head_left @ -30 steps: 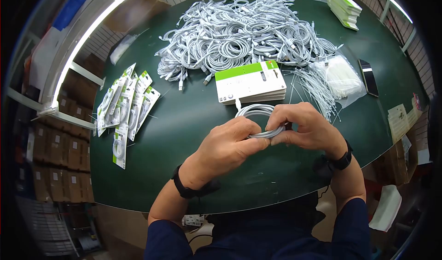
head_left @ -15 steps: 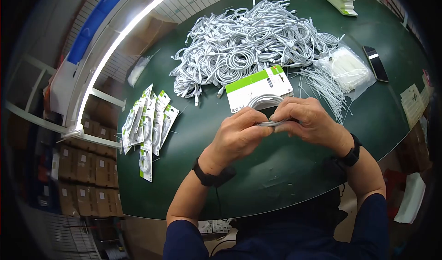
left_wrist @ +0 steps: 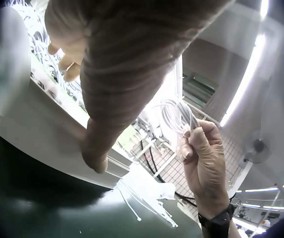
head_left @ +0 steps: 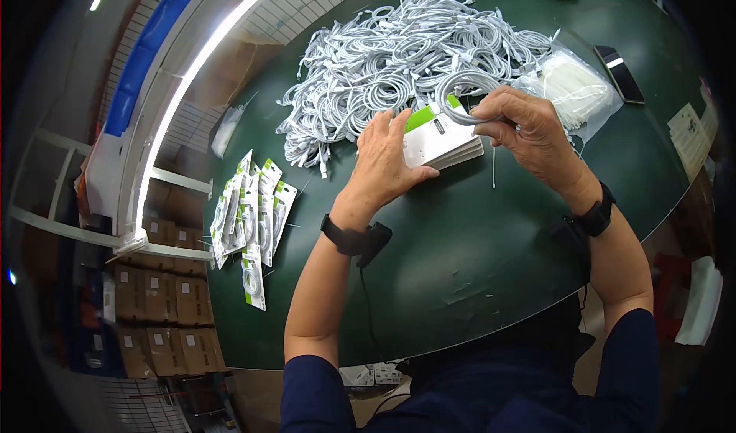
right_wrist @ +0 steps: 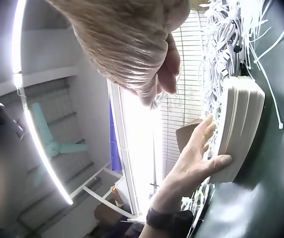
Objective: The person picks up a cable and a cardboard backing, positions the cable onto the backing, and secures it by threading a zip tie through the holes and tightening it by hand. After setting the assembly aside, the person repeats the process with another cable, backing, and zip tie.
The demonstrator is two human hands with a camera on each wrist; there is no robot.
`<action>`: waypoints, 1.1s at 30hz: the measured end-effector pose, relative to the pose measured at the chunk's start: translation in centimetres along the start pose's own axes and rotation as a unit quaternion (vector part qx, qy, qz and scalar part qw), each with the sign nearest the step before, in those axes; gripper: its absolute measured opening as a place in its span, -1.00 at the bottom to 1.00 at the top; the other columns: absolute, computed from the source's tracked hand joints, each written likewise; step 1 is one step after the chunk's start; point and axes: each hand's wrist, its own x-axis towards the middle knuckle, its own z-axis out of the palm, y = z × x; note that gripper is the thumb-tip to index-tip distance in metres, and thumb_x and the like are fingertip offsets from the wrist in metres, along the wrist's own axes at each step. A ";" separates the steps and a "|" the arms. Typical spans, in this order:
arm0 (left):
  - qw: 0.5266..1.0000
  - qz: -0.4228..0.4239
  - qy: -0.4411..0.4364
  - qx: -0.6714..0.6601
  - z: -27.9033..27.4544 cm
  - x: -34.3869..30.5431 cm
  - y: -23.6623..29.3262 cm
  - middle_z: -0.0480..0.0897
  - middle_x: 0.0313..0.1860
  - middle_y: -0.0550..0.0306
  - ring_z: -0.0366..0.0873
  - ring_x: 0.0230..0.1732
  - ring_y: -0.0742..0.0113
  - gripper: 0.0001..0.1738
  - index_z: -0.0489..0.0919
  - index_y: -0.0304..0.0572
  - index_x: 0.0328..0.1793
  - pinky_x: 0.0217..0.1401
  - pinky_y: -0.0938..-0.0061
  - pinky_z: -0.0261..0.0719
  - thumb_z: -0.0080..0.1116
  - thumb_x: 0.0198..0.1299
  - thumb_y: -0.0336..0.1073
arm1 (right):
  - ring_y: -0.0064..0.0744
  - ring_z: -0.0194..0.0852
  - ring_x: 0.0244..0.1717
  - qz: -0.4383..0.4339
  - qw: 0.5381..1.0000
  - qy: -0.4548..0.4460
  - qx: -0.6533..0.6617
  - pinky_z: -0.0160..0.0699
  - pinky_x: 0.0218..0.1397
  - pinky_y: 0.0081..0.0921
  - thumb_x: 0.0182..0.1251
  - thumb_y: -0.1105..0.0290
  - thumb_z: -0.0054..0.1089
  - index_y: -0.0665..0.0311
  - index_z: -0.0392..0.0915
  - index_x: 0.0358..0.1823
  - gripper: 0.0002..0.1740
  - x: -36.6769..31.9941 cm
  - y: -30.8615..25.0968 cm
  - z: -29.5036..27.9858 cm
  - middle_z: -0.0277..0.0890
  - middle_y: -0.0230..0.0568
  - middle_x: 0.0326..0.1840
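Note:
My right hand [head_left: 530,130] pinches a coiled white cable [head_left: 460,117] between thumb and fingers, raised over the right end of a stack of white and green packaging cards [head_left: 433,145]. The left wrist view shows the cable's loops [left_wrist: 174,115] standing up from the fingertips. My left hand [head_left: 381,164] is spread at the left end of the card stack, fingers extended along its far side and thumb at the near edge. In the right wrist view that thumb meets the side of the stack [right_wrist: 241,114].
Behind the cards lies a large heap of coiled cables [head_left: 360,65]. Several carded cables [head_left: 253,218] overlap at the left of the green table [head_left: 452,264]. A bag of white zip ties [head_left: 575,88] and a phone [head_left: 619,72] are at the right.
Both hands held the coil together earlier. The left hand has let go and moved to the card stack; the right hand has carried the coil up and to the right.

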 end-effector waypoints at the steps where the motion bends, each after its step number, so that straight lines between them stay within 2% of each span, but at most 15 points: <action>1: 1.000 -0.008 -0.019 0.001 -0.1 0.3 -0.1 0.49 0.44 -0.31 0.36 0.53 -0.32 0.21 0.35 -0.28 0.62 0.64 -0.03 0.27 0.74 -0.15 0.01 | -0.35 0.74 -0.21 0.001 1.000 0.000 -0.004 0.69 -0.13 -0.46 0.35 0.55 0.46 0.33 0.71 -0.04 -0.81 0.0 0.1 0.0 0.72 -0.19 -0.17; 3: 0.998 -0.025 -0.059 0.002 -0.4 0.8 -0.1 0.50 0.44 -0.29 0.38 0.53 -0.29 0.21 0.37 -0.28 0.61 0.62 -0.01 0.31 0.74 -0.17 0.02 | -0.35 0.74 -0.21 -0.003 1.000 0.001 -0.012 0.70 -0.13 -0.45 0.36 0.55 0.46 0.33 0.71 -0.05 -0.82 0.0 0.0 -0.1 0.72 -0.19 -0.17; 6: 0.989 -0.038 -0.120 -0.080 -0.5 1.2 -1.2 0.50 0.47 -0.27 0.41 0.53 -0.22 0.20 0.38 -0.25 0.62 0.60 0.07 0.36 0.74 -0.16 0.03 | -0.36 0.74 -0.21 -0.017 1.000 0.006 -0.016 0.70 -0.13 -0.46 0.36 0.55 0.46 0.33 0.70 -0.05 -0.82 0.2 -0.2 0.0 0.73 -0.19 -0.17; 9: 0.989 -0.020 -0.102 -0.101 -0.5 1.0 -1.8 0.50 0.50 -0.30 0.44 0.53 -0.18 0.17 0.40 -0.26 0.61 0.59 0.13 0.39 0.72 -0.12 0.04 | -0.40 0.72 -0.20 -0.016 1.000 0.007 -0.008 0.69 -0.12 -0.48 0.37 0.55 0.45 0.33 0.70 -0.05 -0.82 0.2 -0.2 0.0 0.73 -0.21 -0.17; 12: 0.984 -0.006 -0.085 -0.160 -1.7 0.7 -1.4 0.57 0.46 -0.30 0.54 0.46 -0.18 -0.10 0.53 -0.28 0.50 0.54 0.15 0.47 0.64 0.06 -0.05 | -0.45 0.71 -0.19 0.000 1.000 0.010 -0.001 0.69 -0.11 -0.50 0.36 0.56 0.46 0.34 0.70 -0.04 -0.81 0.1 -0.3 -0.1 0.73 -0.23 -0.16; 15: 0.979 0.001 -0.010 -0.203 -0.7 0.2 -2.5 0.71 0.29 -0.24 0.66 0.36 -0.15 -0.48 0.67 -0.27 0.32 0.47 0.15 0.55 0.50 0.26 -0.25 | -0.48 0.70 -0.17 0.000 1.000 0.025 0.008 0.70 -0.08 -0.52 0.35 0.56 0.47 0.34 0.70 -0.03 -0.80 0.2 -0.4 -0.1 0.73 -0.24 -0.14; 16: 0.986 0.058 0.091 -0.123 -0.5 0.1 -2.3 0.81 0.11 -0.14 0.78 0.16 -0.07 -0.72 0.75 -0.28 0.17 0.28 0.24 0.70 0.36 0.35 -0.46 | -0.49 0.70 -0.16 0.001 0.999 0.031 0.013 0.70 -0.06 -0.53 0.35 0.57 0.48 0.34 0.71 -0.02 -0.79 0.2 -0.4 -0.2 0.73 -0.25 -0.14; 19: 0.972 0.045 0.220 -0.061 -2.2 -0.8 -0.5 0.84 -0.01 -0.07 0.83 0.00 0.01 -0.76 0.76 -0.28 0.11 0.09 0.31 0.77 0.36 0.34 -0.52 | -0.50 0.69 -0.13 0.018 0.997 0.065 0.044 0.69 -0.03 -0.54 0.34 0.58 0.49 0.33 0.72 -0.02 -0.78 0.1 -0.9 -0.1 0.73 -0.25 -0.13; 20: 0.962 0.077 0.261 0.000 -3.0 -1.2 0.2 0.84 -0.09 -0.01 0.84 -0.17 0.06 -0.80 0.77 -0.26 0.02 -0.13 0.35 0.78 0.39 0.29 -0.55 | -0.50 0.69 -0.13 0.028 0.995 0.078 0.057 0.69 -0.02 -0.55 0.33 0.59 0.49 0.33 0.72 -0.02 -0.78 0.1 -1.2 -0.1 0.73 -0.25 -0.12; 21: 0.959 0.091 0.268 0.028 -4.0 -1.9 1.3 0.83 -0.17 0.02 0.82 -0.23 0.07 -0.82 0.78 -0.22 -0.06 -0.19 0.31 0.76 0.42 0.24 -0.55 | -0.50 0.69 -0.13 0.028 0.994 0.077 0.071 0.69 -0.02 -0.55 0.33 0.59 0.49 0.33 0.72 -0.03 -0.78 0.0 -1.5 -0.1 0.73 -0.24 -0.12; 23: 0.967 0.083 0.238 0.032 -4.9 -4.2 3.3 0.80 -0.22 0.04 0.80 -0.27 0.07 -0.80 0.78 -0.19 -0.07 -0.25 0.31 0.74 0.44 0.19 -0.55 | -0.50 0.69 -0.12 0.031 0.992 0.075 0.098 0.68 0.00 -0.55 0.32 0.60 0.50 0.33 0.73 -0.05 -0.79 -0.1 -2.1 0.2 0.74 -0.22 -0.10; 26: 0.989 0.064 0.134 0.002 -4.2 -7.3 6.0 0.77 -0.30 0.11 0.76 -0.33 0.14 -0.83 0.76 -0.16 -0.12 -0.32 0.31 0.70 0.50 0.15 -0.46 | -0.48 0.68 -0.14 0.003 0.997 0.005 0.080 0.66 -0.04 -0.55 0.29 0.60 0.51 0.34 0.73 -0.07 -0.79 -0.5 -2.8 1.2 0.74 -0.20 -0.10; 28: 0.996 0.044 0.072 -0.035 -3.1 -8.7 7.3 0.73 -0.32 0.16 0.73 -0.36 0.17 -0.84 0.74 -0.13 -0.15 -0.36 0.30 0.66 0.51 0.17 -0.37 | -0.37 0.75 -0.17 0.006 0.997 -0.061 0.056 0.69 -0.13 -0.45 0.26 0.59 0.53 0.35 0.71 -0.07 -0.77 -1.0 -3.9 2.5 0.74 -0.15 -0.13; 32: 0.994 0.023 0.097 -0.040 -1.7 -9.0 8.1 0.71 -0.29 0.15 0.73 -0.30 0.16 -0.84 0.74 -0.12 -0.12 -0.33 0.25 0.66 0.48 0.21 -0.35 | -0.28 0.80 -0.17 -0.023 0.987 -0.156 -0.025 0.72 -0.18 -0.37 0.27 0.60 0.51 0.34 0.69 -0.06 -0.76 -2.6 -4.2 5.0 0.72 -0.12 -0.15; 33: 0.995 0.016 0.088 -0.046 -1.5 -9.1 8.0 0.72 -0.27 0.14 0.74 -0.29 0.15 -0.84 0.74 -0.13 -0.12 -0.31 0.26 0.67 0.48 0.20 -0.36 | -0.29 0.79 -0.18 -0.019 0.989 -0.145 -0.026 0.72 -0.19 -0.38 0.27 0.60 0.51 0.34 0.69 -0.06 -0.77 -2.7 -4.1 5.2 0.72 -0.12 -0.16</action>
